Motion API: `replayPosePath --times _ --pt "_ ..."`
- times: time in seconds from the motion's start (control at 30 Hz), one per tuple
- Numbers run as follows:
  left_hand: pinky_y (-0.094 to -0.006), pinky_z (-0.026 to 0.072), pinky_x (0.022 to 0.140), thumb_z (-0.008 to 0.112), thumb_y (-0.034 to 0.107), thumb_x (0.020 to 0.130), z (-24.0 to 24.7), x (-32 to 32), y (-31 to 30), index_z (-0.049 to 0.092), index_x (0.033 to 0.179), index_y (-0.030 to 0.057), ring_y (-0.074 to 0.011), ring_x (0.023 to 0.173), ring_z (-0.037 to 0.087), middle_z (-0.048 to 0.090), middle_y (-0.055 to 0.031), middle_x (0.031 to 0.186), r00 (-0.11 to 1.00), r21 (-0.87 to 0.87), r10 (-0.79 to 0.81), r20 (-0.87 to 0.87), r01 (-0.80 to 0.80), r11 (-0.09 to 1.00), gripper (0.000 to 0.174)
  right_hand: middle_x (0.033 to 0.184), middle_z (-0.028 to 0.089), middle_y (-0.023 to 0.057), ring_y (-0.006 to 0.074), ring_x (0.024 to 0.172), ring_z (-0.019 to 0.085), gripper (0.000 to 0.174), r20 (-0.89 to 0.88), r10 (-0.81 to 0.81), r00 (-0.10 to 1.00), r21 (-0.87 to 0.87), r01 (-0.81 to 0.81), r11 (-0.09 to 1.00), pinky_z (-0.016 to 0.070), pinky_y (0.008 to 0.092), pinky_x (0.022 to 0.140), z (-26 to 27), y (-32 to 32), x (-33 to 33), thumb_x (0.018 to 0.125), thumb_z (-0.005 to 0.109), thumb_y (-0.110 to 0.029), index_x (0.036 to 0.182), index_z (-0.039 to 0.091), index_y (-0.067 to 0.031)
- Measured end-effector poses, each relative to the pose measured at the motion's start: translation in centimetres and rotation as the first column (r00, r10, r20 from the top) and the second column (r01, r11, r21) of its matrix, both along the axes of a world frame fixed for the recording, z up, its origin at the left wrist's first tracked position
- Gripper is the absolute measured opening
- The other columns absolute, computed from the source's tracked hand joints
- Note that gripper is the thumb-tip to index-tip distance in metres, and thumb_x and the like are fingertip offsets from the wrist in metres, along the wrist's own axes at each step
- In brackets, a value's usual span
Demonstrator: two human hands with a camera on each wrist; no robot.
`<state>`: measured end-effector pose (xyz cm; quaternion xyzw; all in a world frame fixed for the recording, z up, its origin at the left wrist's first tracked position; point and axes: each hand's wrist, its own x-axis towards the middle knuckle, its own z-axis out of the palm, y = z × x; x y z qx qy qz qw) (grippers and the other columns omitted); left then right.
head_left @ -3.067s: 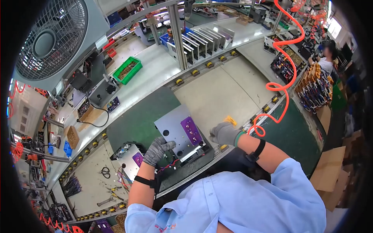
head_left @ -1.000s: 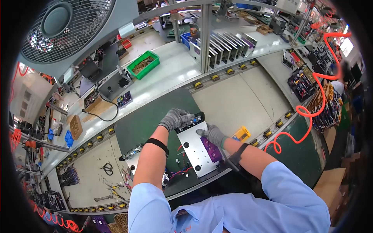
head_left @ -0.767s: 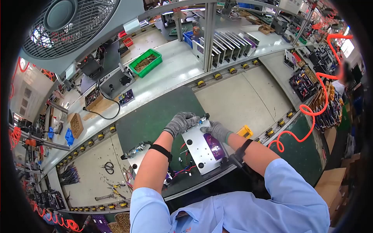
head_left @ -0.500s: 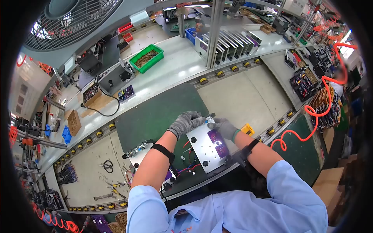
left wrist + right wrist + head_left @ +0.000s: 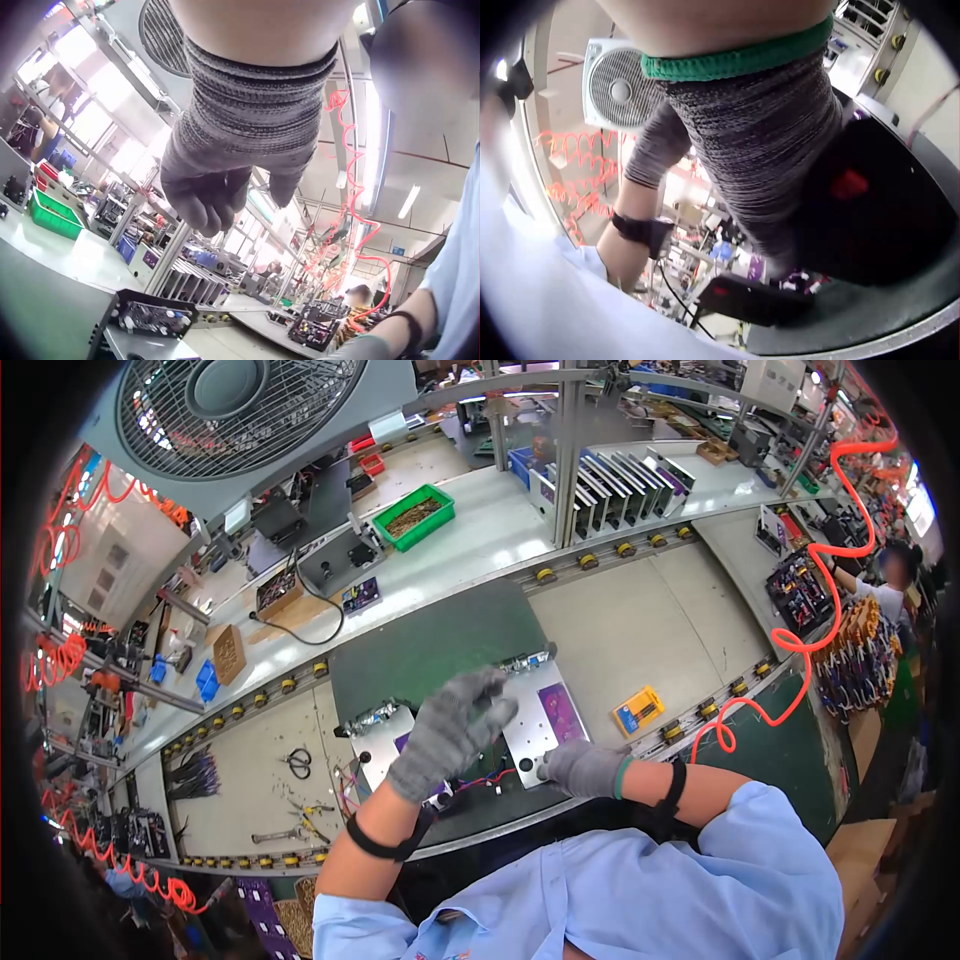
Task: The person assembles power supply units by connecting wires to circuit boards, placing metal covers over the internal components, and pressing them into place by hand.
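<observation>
A silver metal chassis with a purple circuit board and black round knobs lies on the green work board. My right hand, in a grey glove, grips its near right corner; in the right wrist view a dark panel with a red mark hides the fingertips. My gloved left hand hangs above the space between this chassis and a second one on the left. Its fingers are loosely bent and hold nothing. Red and dark wires run between the two chassis.
A yellow box lies to the right on the conveyor. Scissors, pliers and a wrench lie to the left. Behind stand a green bin of small parts and a row of upright plates. An orange coiled hose hangs at right.
Both hands have left the chassis's far end. The left hand has drawn back and risen, holding nothing. My right hand has moved down to the near right corner.
</observation>
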<state>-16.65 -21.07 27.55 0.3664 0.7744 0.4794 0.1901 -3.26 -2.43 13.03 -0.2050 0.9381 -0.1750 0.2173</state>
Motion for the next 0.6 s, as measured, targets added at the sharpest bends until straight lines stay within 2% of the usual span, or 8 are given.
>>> replayPosePath --times 0.07,0.17,0.23,0.27,0.37,0.43,0.53,0.6 --pt "-0.0313 0.0563 0.082 0.072 0.021 0.093 0.2 3.7 -2.5 0.067 0.119 0.0023 -0.0167 0.096 0.068 0.072 -0.0110 0.101 0.999 -0.065 -0.003 0.037 0.006 0.998 0.032 0.096 0.072 0.0143 0.0346 0.089 0.070 0.031 0.103 0.034 0.994 0.109 -0.045 0.993 0.0547 0.0457 0.079 -1.0 0.4 0.0 0.085 0.068 -0.030 0.110 0.074 -0.0132" --pt "-0.0329 0.0558 0.081 0.064 0.024 0.098 -3.7 7.9 -5.4 0.069 0.111 0.0013 -0.0173 0.089 0.068 0.072 -0.0106 0.096 0.970 -0.205 -0.027 0.243 0.079 0.976 0.027 0.090 0.072 0.0138 0.0348 0.086 0.070 0.025 0.025 0.001 1.000 -0.101 0.001 0.995 0.0546 0.0455 0.079 -1.1 2.1 0.4 0.087 0.064 -0.026 0.106 0.076 -0.0146" --pt "-0.0314 0.0550 0.076 0.059 0.030 0.101 -9.7 10.1 -6.8 0.070 0.107 0.0002 -0.0174 0.083 0.068 0.072 -0.0077 0.095 0.952 -0.210 -0.071 0.299 0.138 0.968 0.032 0.091 0.072 0.0138 0.0350 0.087 0.070 0.026 0.032 0.026 0.999 -0.108 -0.023 0.994 0.0545 0.0457 0.079 -1.8 2.0 0.3 0.087 0.064 -0.027 0.107 0.076 -0.0146" --pt "-0.0291 0.0538 0.071 0.061 0.035 0.100 -14.3 11.2 -7.2 0.069 0.107 0.0012 -0.0160 0.078 0.066 0.071 -0.0059 0.093 0.836 -0.246 0.037 0.548 0.118 0.962 0.036 0.092 0.072 0.0138 0.0352 0.087 0.070 0.027 0.034 0.036 0.999 -0.116 -0.032 0.993 0.0543 0.0459 0.079 -1.9 1.9 0.2 0.088 0.064 -0.028 0.107 0.076 -0.0145" --pt "-0.0288 0.0523 0.065 0.066 0.039 0.096 -21.6 13.1 -6.2 0.070 0.105 0.0058 -0.0144 0.074 0.065 0.071 -0.0049 0.090 0.735 -0.274 0.189 0.651 -0.005 0.962 0.034 0.095 0.072 0.0144 0.0341 0.091 0.069 0.030 0.075 0.039 0.996 -0.056 -0.035 0.998 0.0535 0.0452 0.082 -0.4 1.4 -0.3 0.089 0.064 -0.033 0.109 0.075 -0.0134" --pt "-0.0300 0.0496 0.059 0.071 0.040 0.092 -25.2 13.7 -5.2 0.069 0.099 0.0119 -0.0134 0.070 0.062 0.069 -0.0024 0.087 0.158 -0.118 0.228 0.961 -0.509 0.853 0.029 0.098 0.072 0.0148 0.0337 0.094 0.069 0.033 0.114 0.049 0.992 0.001 -0.049 0.999 0.0534 0.0443 0.084 0.6 1.1 -0.4 0.090 0.064 -0.037 0.110 0.074 -0.0127" --pt "-0.0317 0.0491 0.056 0.073 0.035 0.092 -29.3 12.4 -3.7 0.067 0.096 0.0142 -0.0136 0.068 0.062 0.067 -0.0006 0.082 -0.105 0.008 -0.114 0.988 -0.698 0.716 0.022 0.101 0.072 0.0153 0.0333 0.097 0.069 0.039 0.240 0.008 0.971 -0.073 0.010 0.997 0.0533 0.0420 0.086 1.8 1.2 -1.1 0.091 0.065 -0.044 0.111 0.073 -0.0111" --pt "-0.0301 0.0458 0.051 0.072 0.031 0.093 -31.4 11.7 -2.1 0.065 0.096 0.0154 -0.0125 0.064 0.060 0.065 0.0005 0.080 -0.117 -0.038 -0.088 0.989 -0.785 0.618 0.018 0.104 0.072 0.0153 0.0327 0.099 0.069 0.045 0.180 -0.092 0.979 -0.173 0.123 0.977 0.0532 0.0401 0.088 2.1 1.0 -2.5 0.092 0.065 -0.050 0.111 0.073 -0.0100"
